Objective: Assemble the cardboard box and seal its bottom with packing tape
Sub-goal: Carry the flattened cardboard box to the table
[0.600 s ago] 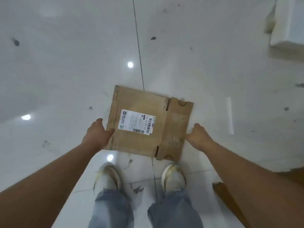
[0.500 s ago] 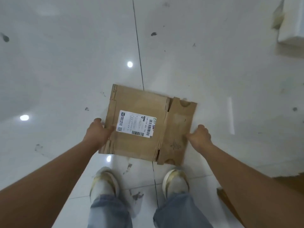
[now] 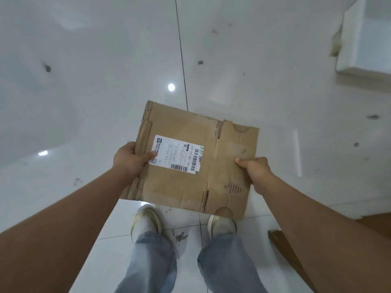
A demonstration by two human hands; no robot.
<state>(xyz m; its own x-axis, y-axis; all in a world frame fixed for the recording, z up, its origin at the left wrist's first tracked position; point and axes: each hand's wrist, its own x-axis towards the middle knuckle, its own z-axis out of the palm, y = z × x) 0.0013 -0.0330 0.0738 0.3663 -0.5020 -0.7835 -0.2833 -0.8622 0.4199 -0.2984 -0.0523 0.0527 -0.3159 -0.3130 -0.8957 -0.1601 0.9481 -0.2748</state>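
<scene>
A flattened brown cardboard box (image 3: 186, 185) with a white shipping label (image 3: 177, 154) is held flat in the air above the white tiled floor. My left hand (image 3: 129, 159) grips its left edge, thumb on top touching the label's corner. My right hand (image 3: 255, 172) grips the right edge, thumb lying on the top face. The box's flaps lie folded flat at the left and right ends. No packing tape is in view.
My two feet in pale shoes (image 3: 146, 219) stand on the glossy floor just below the box. A white block (image 3: 366, 37) with a tan base sits at the upper right. A brown wooden edge (image 3: 283, 248) shows at the lower right.
The box has come up from the floor toward me. Both thumbs have moved onto its top face, so both hands now grip the edges.
</scene>
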